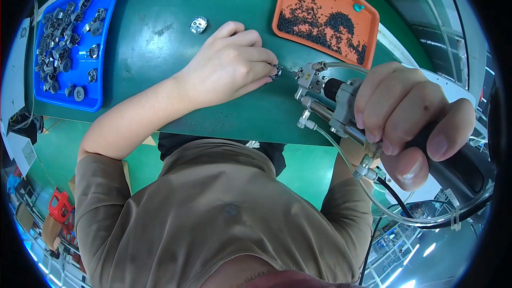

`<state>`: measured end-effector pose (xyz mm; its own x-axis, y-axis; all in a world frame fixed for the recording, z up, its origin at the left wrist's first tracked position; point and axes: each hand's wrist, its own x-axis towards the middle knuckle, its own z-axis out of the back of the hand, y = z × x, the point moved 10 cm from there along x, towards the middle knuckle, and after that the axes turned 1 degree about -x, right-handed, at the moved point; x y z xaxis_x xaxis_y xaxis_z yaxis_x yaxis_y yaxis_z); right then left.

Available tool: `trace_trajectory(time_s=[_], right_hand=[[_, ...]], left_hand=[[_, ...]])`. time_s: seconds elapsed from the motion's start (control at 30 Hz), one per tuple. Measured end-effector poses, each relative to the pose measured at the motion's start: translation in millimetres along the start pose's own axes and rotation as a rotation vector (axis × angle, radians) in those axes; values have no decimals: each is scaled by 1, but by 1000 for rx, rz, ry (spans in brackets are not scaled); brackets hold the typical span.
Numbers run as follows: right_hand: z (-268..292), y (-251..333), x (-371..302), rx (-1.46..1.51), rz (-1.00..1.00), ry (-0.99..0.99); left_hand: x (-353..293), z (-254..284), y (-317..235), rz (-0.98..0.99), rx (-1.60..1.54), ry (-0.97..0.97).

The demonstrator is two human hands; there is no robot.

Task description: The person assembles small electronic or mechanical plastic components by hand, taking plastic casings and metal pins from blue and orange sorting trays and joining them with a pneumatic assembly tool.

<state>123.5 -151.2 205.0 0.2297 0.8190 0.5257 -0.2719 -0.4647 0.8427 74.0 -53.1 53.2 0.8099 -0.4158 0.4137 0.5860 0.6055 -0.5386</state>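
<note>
My left hand (pixel 234 64) is closed over the green tabletop, its fingertips pinching a small silvery and dark round part (pixel 277 71). Most of that part is hidden by the fingers. My right hand (pixel 410 120) is wrapped round the black handle of a hose-fed hand tool (pixel 322 93) with a metal valve body. The tool's narrow tip points left at the small part, with a slight gap visible between them. A similar round metal part (pixel 198 24) lies alone on the table, beyond my left hand.
At left, a blue tray (pixel 109 37) holds many grey round metal parts. An orange tray (pixel 368 24) at the far right contains tiny black pieces and two blue-green knobs. A clear hose and black cable (pixel 394 197) loop below my right hand. The green table (pixel 154 0) ends near my body.
</note>
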Motion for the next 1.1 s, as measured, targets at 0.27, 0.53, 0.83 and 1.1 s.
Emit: trace_trajectory(time_s=[0.27,0.53,0.83,1.1], right_hand=[[-3,-6,2,1,20,38],[-5,-7,-1,-17,21,-18],[-11,-9,3,-26,14,-14],[-11,-10,10,-87,-90,-117]], left_hand=[[-1,2,2,26,8,-16],[-1,3,-2,16,39,-23],[1,2,-1,8,31,-35],[-1,1,-3,-26,45,-29]])
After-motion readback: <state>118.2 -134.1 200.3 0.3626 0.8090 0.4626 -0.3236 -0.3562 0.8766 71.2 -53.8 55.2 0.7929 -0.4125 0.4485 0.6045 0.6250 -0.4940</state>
